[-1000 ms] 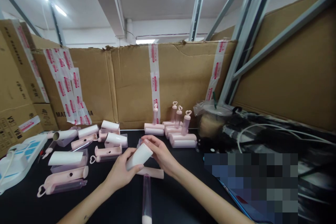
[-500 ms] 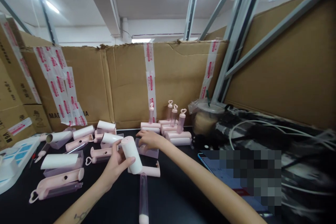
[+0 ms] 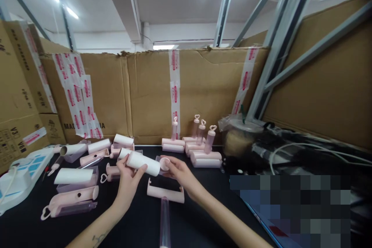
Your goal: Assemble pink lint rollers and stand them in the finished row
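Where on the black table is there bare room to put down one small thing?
Bare table shows on both sides of the see-through tube, between the forearms. It is crowded at left, with white rolls and pink frames, and at far right, with cables.

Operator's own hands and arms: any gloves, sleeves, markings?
Left hand and right hand are both ungloved, with no ring, watch or wristband visible. No sleeve shows on the visible stretch of either forearm. The left forearm carries a dark line tattoo, angular in pattern; the right forearm shows no marking.
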